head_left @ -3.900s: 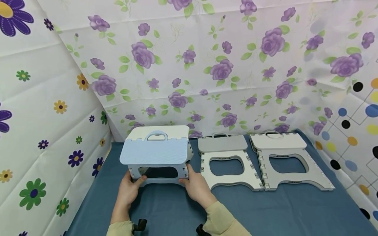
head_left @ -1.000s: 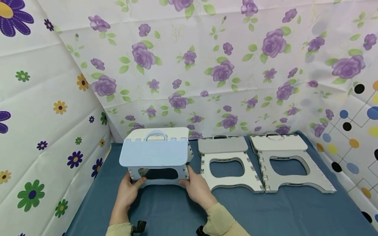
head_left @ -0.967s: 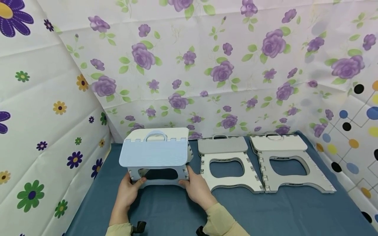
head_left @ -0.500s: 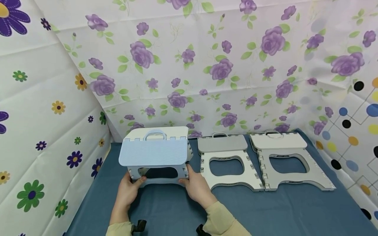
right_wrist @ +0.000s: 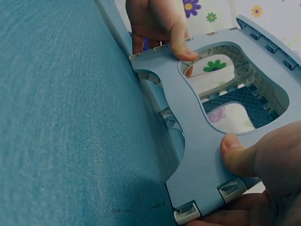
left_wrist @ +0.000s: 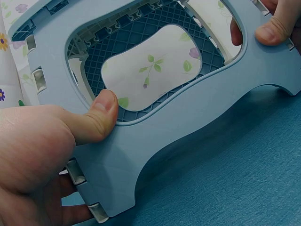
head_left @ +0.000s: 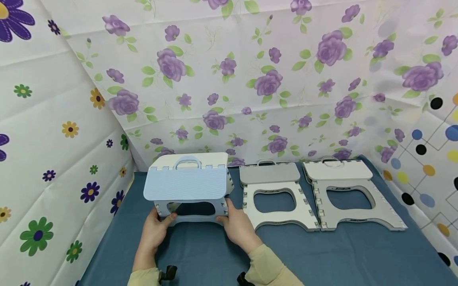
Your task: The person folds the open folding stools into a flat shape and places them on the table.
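Note:
A light blue and white folding step stool [head_left: 186, 184] stands unfolded at the left of the table, with a loop handle across the middle of its top. My left hand [head_left: 154, 234] grips the near leg panel at its left edge, thumb on the front face and fingers behind. At the panel's right edge my right hand [head_left: 239, 226] holds on the same way. In the left wrist view the left thumb [left_wrist: 96, 120] lies beside the panel's cutout. The right wrist view has the right thumb [right_wrist: 235, 153] pressed on the blue panel, with fingers partly hidden behind it.
Two folded step stools lie flat to the right: one grey and white [head_left: 275, 220], the other white and light grey [head_left: 352, 220]. A blue cloth [head_left: 304, 258] covers the table. Patterned sheets [head_left: 243, 79] rise behind and at both sides.
Both hands keep the same grip and the stool stays in place. Only the head view shifts slightly.

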Tool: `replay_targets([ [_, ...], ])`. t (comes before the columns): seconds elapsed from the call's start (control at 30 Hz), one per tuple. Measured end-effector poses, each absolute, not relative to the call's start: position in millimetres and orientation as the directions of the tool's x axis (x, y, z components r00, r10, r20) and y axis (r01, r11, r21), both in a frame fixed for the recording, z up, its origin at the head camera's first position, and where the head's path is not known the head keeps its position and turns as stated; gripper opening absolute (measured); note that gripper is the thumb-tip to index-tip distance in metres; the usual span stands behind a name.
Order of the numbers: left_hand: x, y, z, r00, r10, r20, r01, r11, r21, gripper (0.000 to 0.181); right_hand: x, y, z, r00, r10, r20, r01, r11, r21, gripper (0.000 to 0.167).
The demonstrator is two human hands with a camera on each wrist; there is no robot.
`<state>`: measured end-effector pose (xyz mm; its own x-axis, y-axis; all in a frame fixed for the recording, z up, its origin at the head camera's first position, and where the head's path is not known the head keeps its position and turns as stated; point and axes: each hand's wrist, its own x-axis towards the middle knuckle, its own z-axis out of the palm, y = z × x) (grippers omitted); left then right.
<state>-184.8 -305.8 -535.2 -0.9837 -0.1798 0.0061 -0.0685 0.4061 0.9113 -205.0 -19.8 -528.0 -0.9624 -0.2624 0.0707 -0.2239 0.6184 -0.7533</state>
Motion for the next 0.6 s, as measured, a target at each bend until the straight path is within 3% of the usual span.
replay_targets([
  [0.6, -186.3, -306.5, -536.6, -0.983, -0.183, 0.011, -0.067, 0.413, 0.908, 0.06, -205.7, -17.9, -527.4, -0.959, -0.277, 0.056, -0.22, 0.606, -0.765, 0.069],
])
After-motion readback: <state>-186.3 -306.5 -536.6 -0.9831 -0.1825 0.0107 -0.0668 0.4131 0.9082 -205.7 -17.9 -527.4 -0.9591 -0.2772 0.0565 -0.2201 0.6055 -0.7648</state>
